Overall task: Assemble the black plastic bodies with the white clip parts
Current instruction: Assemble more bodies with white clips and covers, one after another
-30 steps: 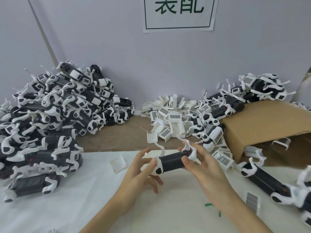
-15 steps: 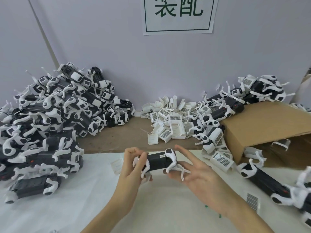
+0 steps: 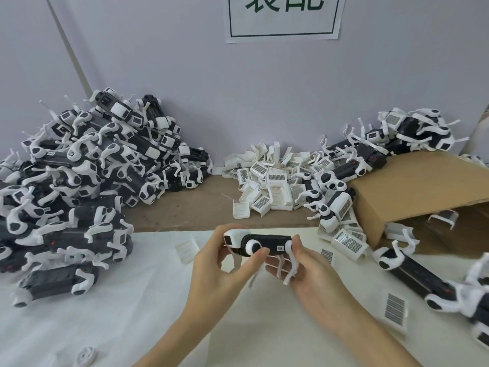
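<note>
Both hands hold one black plastic body [image 3: 267,242] with white parts on it, level above the white table cover. My left hand [image 3: 219,266] grips its left end, where a white clip cap [image 3: 234,238] sits, thumb against a round white joint. My right hand [image 3: 309,268] cups the right end from below, white legs hanging between its fingers. A heap of loose white clip parts [image 3: 267,178] lies by the wall behind.
A big pile of assembled black-and-white units [image 3: 79,181] fills the left. More units [image 3: 412,271] lie at the right, beside and on a tipped cardboard box [image 3: 412,192]. One loose clip [image 3: 186,250] lies left of my hands. A printed sign [image 3: 283,17] hangs on the wall.
The body was turned over in my hands, so its white legs now hang down. A white cap now shows on its left end, and my left hand's grip shifted there.
</note>
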